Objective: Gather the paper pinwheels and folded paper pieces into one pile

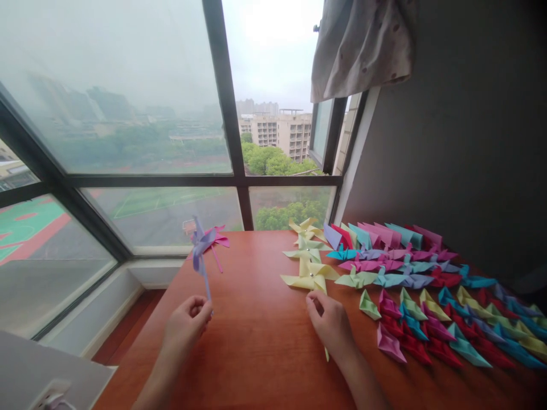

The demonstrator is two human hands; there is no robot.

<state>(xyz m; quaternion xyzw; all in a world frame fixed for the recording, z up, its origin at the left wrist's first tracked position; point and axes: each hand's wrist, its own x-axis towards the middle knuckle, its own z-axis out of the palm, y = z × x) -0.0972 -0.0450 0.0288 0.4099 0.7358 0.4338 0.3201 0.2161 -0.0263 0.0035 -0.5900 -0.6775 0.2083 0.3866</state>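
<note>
My left hand (pixel 188 320) is closed around the thin stick of a purple paper pinwheel (pixel 200 247), which stands upright above the table's left side. Behind it, a pink pinwheel (pixel 219 242) lies near the far left edge, partly covered by the purple one. At the centre right, my right hand (pixel 331 319) is pinched at the base of a pale yellow pinwheel (pixel 311 275). That pinwheel's stick runs under the hand, and its tip shows below the wrist. Beyond it lie a pale green pinwheel (pixel 308 249) and another yellow pinwheel (pixel 306 228), in a column.
Several rows of folded paper cover the right of the wooden table (pixel 252 353): paper boats (pixel 436 327), paper cranes (pixel 388 278) and standing folded sheets (pixel 384 233). A window (pixel 145 85) rises behind the table, with a curtain (pixel 363 51) at upper right.
</note>
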